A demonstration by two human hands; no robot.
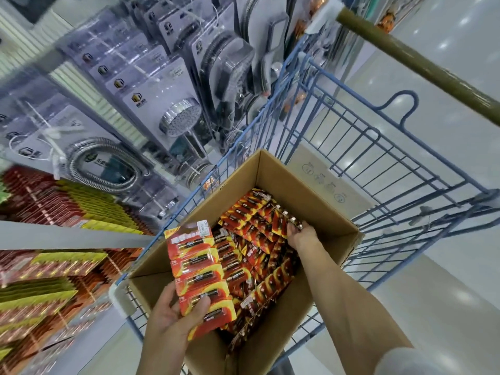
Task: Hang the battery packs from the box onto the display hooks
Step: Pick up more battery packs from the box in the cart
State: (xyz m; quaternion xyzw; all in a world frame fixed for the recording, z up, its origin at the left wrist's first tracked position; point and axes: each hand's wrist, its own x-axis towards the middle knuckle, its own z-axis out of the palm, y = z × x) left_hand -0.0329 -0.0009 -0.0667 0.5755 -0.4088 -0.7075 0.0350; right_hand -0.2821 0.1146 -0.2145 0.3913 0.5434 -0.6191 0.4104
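An open cardboard box (322, 212) sits in a blue wire cart and is full of red and yellow battery packs (259, 269). My left hand (173, 318) grips a fanned stack of battery packs (197, 269) by its lower end, above the box's left side. My right hand (301, 234) reaches into the far right of the box and pinches a strip of battery packs (284, 217) that is lifted a little off the pile. Rows of red and yellow battery packs (54, 266) hang on the display at the left; the hooks themselves are hidden.
The blue wire cart (378, 169) surrounds the box, with its olive handle bar (416, 60) at the upper right. Packaged shower heads and hoses (173, 115) hang on the shelving above left. A grey shelf rail (70, 235) juts toward the cart. Pale floor lies right.
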